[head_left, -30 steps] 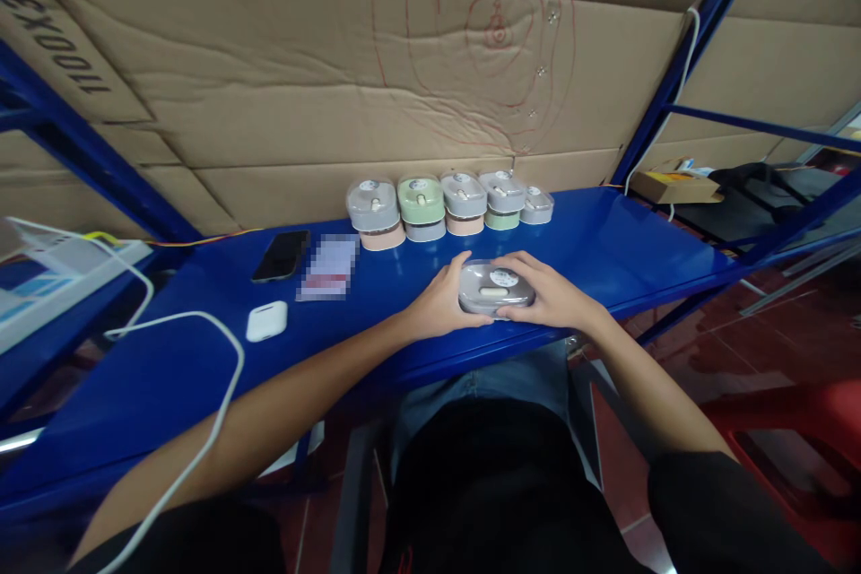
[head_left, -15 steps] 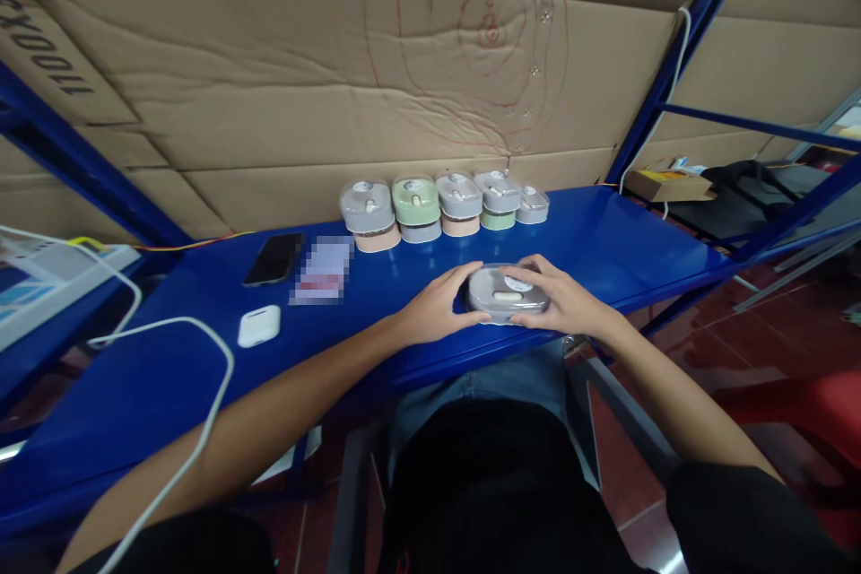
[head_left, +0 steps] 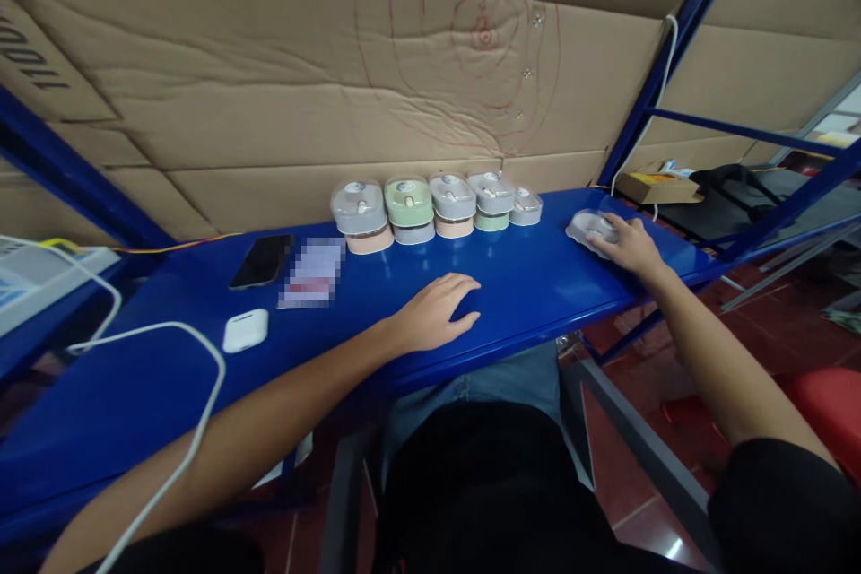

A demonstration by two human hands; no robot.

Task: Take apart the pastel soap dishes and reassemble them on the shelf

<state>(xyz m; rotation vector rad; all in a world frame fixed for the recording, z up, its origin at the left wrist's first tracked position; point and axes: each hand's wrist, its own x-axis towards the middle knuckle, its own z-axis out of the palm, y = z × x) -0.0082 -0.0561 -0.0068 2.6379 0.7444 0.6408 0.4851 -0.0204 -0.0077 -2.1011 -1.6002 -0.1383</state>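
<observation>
Cardboard backing (head_left: 256, 72) stands behind the blue tabletop (head_left: 531, 287); stacked lidded boxes (head_left: 409, 202) are lined along its rear. Left hand (head_left: 430, 316) is left empty, half open, fingers loosely curved. Grey clear-topped box (head_left: 584, 225) has just been shifted to the table's right end, now gripped by the right hand (head_left: 630, 244) alone, fingers partly closed; two-handed hold is ended. Box: rounded, see-through top, blurred; table contact can't be told.
</observation>
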